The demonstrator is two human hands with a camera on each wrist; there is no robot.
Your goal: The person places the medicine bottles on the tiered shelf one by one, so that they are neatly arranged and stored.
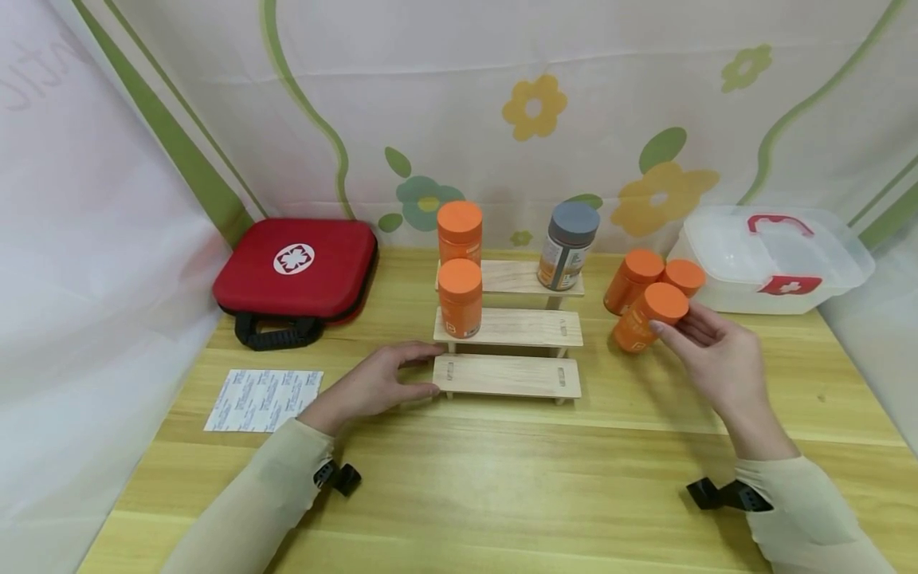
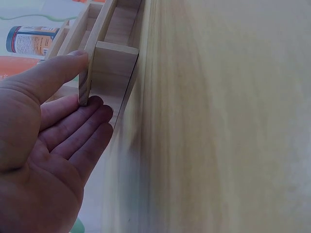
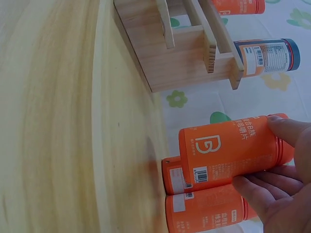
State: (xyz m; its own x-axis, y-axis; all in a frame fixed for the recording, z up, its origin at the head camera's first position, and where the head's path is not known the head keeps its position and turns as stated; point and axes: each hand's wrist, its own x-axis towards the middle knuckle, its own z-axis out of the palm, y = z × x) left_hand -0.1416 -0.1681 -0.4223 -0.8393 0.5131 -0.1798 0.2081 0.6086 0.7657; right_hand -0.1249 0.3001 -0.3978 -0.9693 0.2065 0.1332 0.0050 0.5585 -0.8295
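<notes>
My right hand (image 1: 724, 363) grips an orange bottle (image 3: 223, 150) near its cap, thumb on one side and fingers on the other. The bottle leans slightly, in front of two more orange bottles (image 1: 634, 279) that stand together on the table. At the left end of a three-step wooden rack (image 1: 505, 375), my left hand (image 2: 53, 131) pinches the lowest step's plank between thumb and fingers. Orange bottles (image 1: 460, 299) stand at the left of the middle and top steps. A grey-capped bottle (image 1: 569, 245) is on the top step's right side.
A red first-aid case (image 1: 294, 267) with a black handle lies at the back left. In front of it is a printed white sheet (image 1: 261, 400). A clear plastic box (image 1: 774, 259) with a red latch sits at the back right, near the bottles. A flowered curtain (image 1: 445, 104) hangs behind.
</notes>
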